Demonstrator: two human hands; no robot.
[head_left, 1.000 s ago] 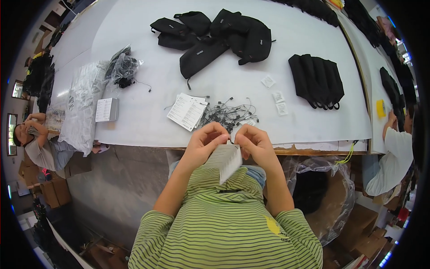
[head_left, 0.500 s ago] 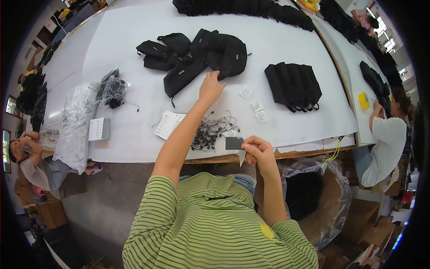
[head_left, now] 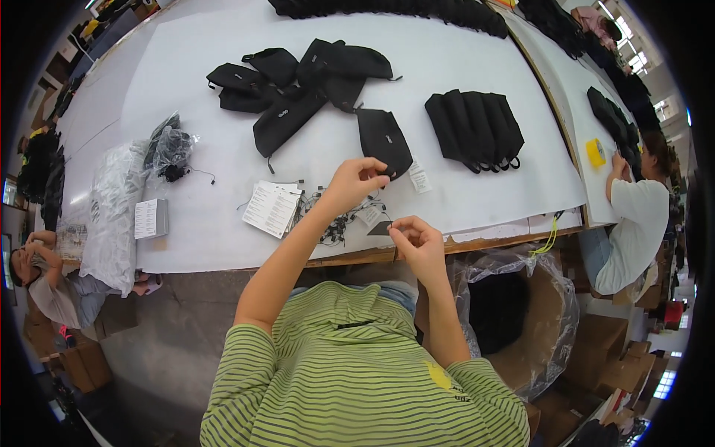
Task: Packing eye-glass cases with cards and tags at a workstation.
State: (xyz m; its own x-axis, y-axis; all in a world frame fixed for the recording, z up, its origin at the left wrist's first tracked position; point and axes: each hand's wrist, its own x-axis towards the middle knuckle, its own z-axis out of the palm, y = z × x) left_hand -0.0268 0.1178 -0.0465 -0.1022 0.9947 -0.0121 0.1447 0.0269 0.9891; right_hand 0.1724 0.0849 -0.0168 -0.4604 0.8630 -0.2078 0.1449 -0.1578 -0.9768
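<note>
A small black fabric pouch (head_left: 385, 141) lies at a slant on the white table, apart from the heap of similar pouches (head_left: 287, 119). My left hand (head_left: 357, 185) pinches its near end between thumb and finger. Close to the table's front edge, my right hand (head_left: 418, 242) has its fingertips closed on a dark grey hang tag (head_left: 379, 229), seen at a tilt. Between my arms lie a tangle of black tag strings (head_left: 333, 229) and several white printed cards (head_left: 272, 208). A small white label (head_left: 419, 177) sits beside the pouch.
To the right stands a row of black pouches (head_left: 474, 130); more black goods (head_left: 395, 7) line the far side. Clear plastic bags (head_left: 115, 208) and a card stack (head_left: 152, 218) are at left. A plastic-lined bin (head_left: 551, 328) stands below the front edge. Co-workers sit at both sides.
My left hand has drawn one pouch from the heap toward me. The tag in my right hand has tilted, and that hand has shifted slightly. The view has moved a little.
</note>
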